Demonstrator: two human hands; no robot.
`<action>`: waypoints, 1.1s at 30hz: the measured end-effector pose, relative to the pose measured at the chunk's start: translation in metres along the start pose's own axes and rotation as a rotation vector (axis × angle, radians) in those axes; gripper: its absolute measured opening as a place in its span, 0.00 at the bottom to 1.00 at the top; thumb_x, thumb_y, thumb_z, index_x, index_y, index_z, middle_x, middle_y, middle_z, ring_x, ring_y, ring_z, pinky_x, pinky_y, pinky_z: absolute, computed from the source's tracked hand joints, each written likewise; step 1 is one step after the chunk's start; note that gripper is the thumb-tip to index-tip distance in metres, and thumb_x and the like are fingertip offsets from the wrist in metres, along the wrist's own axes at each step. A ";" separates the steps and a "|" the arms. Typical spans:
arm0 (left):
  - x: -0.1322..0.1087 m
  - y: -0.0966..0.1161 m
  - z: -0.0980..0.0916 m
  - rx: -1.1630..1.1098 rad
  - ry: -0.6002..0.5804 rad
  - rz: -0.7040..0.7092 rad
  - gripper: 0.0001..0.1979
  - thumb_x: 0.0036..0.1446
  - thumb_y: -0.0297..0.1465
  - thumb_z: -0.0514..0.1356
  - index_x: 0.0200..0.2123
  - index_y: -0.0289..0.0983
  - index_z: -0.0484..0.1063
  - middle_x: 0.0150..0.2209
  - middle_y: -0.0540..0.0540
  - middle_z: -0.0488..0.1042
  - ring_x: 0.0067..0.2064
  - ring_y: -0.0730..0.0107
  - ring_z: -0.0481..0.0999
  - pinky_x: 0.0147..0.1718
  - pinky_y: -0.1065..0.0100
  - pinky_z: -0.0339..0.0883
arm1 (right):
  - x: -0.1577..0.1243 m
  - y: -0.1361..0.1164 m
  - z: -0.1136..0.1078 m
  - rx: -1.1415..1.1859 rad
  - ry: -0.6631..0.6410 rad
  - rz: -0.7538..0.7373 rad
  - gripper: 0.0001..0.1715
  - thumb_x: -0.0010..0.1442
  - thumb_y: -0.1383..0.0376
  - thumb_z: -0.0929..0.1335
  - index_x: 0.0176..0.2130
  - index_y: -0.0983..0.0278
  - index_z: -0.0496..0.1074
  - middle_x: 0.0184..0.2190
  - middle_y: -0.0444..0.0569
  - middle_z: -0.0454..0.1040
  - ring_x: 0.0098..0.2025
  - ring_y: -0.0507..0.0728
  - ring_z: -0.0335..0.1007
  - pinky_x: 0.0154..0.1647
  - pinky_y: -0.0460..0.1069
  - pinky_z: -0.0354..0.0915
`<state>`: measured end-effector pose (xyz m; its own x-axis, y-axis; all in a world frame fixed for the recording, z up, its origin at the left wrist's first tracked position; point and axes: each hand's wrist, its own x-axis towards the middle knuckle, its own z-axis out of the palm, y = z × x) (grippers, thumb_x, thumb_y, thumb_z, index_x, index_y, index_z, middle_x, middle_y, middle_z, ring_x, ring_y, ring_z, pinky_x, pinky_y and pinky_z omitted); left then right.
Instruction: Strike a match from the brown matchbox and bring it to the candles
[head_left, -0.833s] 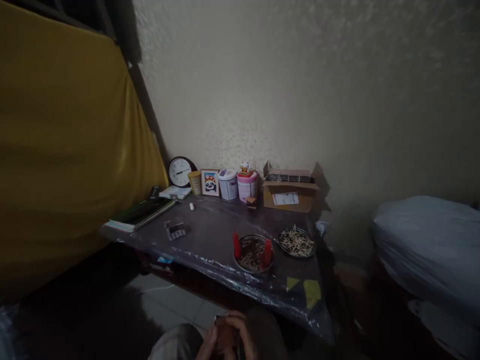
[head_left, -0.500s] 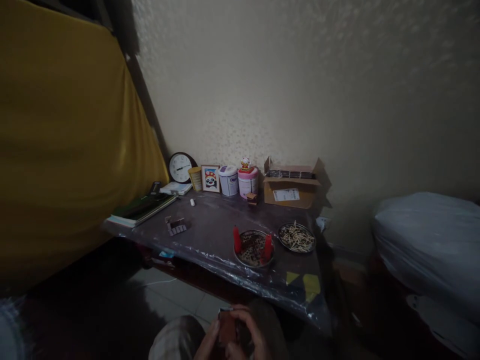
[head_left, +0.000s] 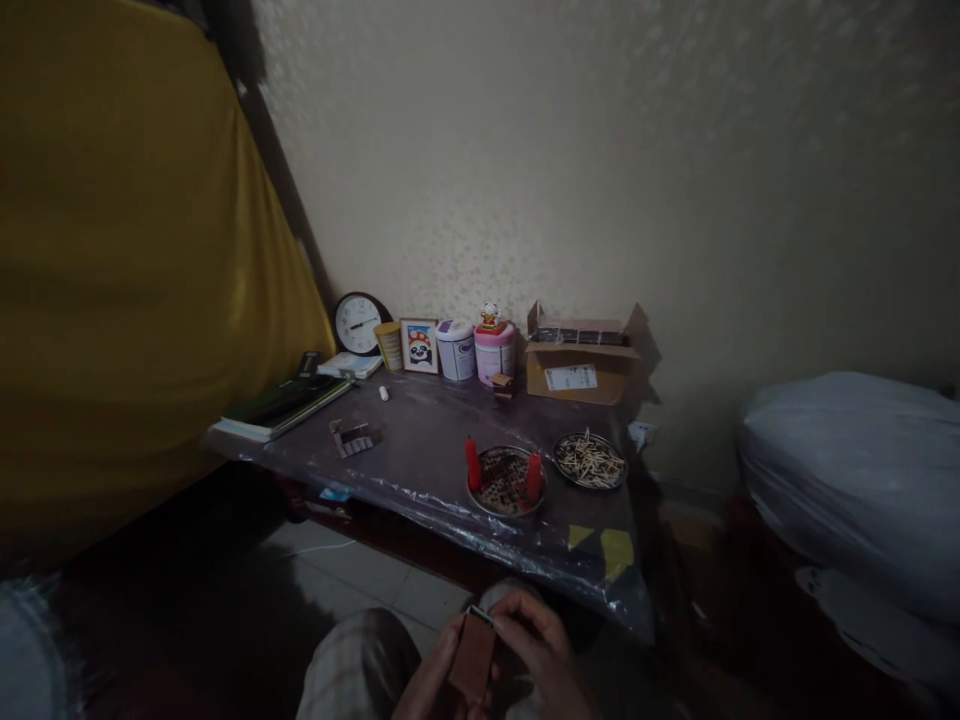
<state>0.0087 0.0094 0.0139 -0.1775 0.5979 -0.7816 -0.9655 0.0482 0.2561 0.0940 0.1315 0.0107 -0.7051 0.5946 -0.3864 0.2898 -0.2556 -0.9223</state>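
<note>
From here I see the left hand point(head_left: 430, 680) clamped around a small brown box point(head_left: 473, 655) pointing lengthwise toward the table point(head_left: 427, 430), the right hand point(head_left: 538, 642) at the box's far end, whether pinching I cannot tell.

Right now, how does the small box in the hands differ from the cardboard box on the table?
The small box is in the left hand, with the right hand at its upper end; the cardboard box stands on the table. The small box is far smaller than the cardboard box. The small box shows a plain reddish-brown face; the cardboard box is lighter, with a white label. Both are brownish.
</note>
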 end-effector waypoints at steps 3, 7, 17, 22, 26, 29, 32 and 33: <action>-0.001 -0.001 0.002 0.026 -0.013 -0.019 0.28 0.54 0.43 0.60 0.55 0.39 0.61 0.26 0.45 0.76 0.22 0.71 0.73 0.21 0.73 0.62 | -0.002 0.000 0.000 0.140 -0.053 0.108 0.12 0.54 0.56 0.69 0.28 0.63 0.70 0.26 0.42 0.70 0.29 0.51 0.68 0.30 0.43 0.64; -0.006 -0.001 0.007 -0.002 -0.078 0.009 0.27 0.52 0.42 0.62 0.53 0.37 0.63 0.27 0.45 0.76 0.23 0.71 0.73 0.22 0.72 0.62 | -0.002 -0.003 -0.001 0.193 -0.037 0.159 0.11 0.53 0.58 0.69 0.27 0.63 0.69 0.24 0.41 0.68 0.25 0.50 0.66 0.25 0.43 0.62; -0.017 0.000 0.014 -0.035 -0.192 -0.002 0.22 0.56 0.39 0.60 0.50 0.34 0.67 0.31 0.43 0.76 0.28 0.71 0.74 0.25 0.72 0.62 | -0.001 -0.011 -0.003 0.046 0.004 0.072 0.17 0.52 0.52 0.69 0.23 0.63 0.69 0.22 0.44 0.70 0.29 0.54 0.69 0.30 0.47 0.65; -0.015 -0.001 0.007 -0.047 -0.223 -0.001 0.17 0.62 0.35 0.52 0.52 0.34 0.66 0.32 0.42 0.75 0.28 0.72 0.74 0.26 0.72 0.63 | -0.004 -0.015 -0.003 0.015 -0.052 0.059 0.15 0.56 0.55 0.67 0.26 0.64 0.67 0.20 0.41 0.68 0.23 0.51 0.66 0.28 0.46 0.63; -0.012 0.002 0.005 -0.068 -0.235 -0.005 0.21 0.62 0.35 0.51 0.58 0.38 0.60 0.37 0.42 0.76 0.27 0.74 0.73 0.24 0.72 0.62 | -0.006 -0.025 -0.008 -0.147 -0.127 -0.035 0.09 0.59 0.61 0.65 0.31 0.64 0.69 0.26 0.43 0.70 0.28 0.51 0.68 0.33 0.46 0.64; -0.011 0.005 0.005 -0.094 -0.205 0.031 0.22 0.62 0.31 0.52 0.60 0.39 0.58 0.42 0.42 0.76 0.31 0.72 0.75 0.27 0.71 0.65 | -0.012 -0.030 -0.008 -0.282 -0.157 -0.170 0.07 0.55 0.66 0.66 0.38 0.63 0.71 0.37 0.47 0.73 0.40 0.55 0.70 0.43 0.48 0.65; -0.012 0.008 0.007 -0.147 -0.199 0.079 0.22 0.61 0.28 0.53 0.59 0.39 0.61 0.47 0.41 0.75 0.42 0.68 0.76 0.34 0.69 0.68 | -0.020 -0.026 -0.004 -0.347 -0.157 -0.283 0.23 0.51 0.70 0.68 0.48 0.59 0.67 0.47 0.49 0.70 0.50 0.57 0.66 0.52 0.50 0.63; -0.013 0.009 0.008 -0.166 -0.197 0.084 0.21 0.61 0.27 0.53 0.57 0.39 0.63 0.47 0.41 0.76 0.44 0.67 0.76 0.35 0.69 0.68 | -0.023 -0.024 -0.001 -0.364 -0.138 -0.317 0.26 0.51 0.70 0.69 0.50 0.58 0.66 0.50 0.49 0.69 0.53 0.57 0.65 0.54 0.50 0.62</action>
<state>0.0040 0.0085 0.0304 -0.2333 0.7390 -0.6321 -0.9699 -0.1301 0.2059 0.1041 0.1249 0.0418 -0.8670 0.4871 -0.1051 0.2376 0.2187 -0.9464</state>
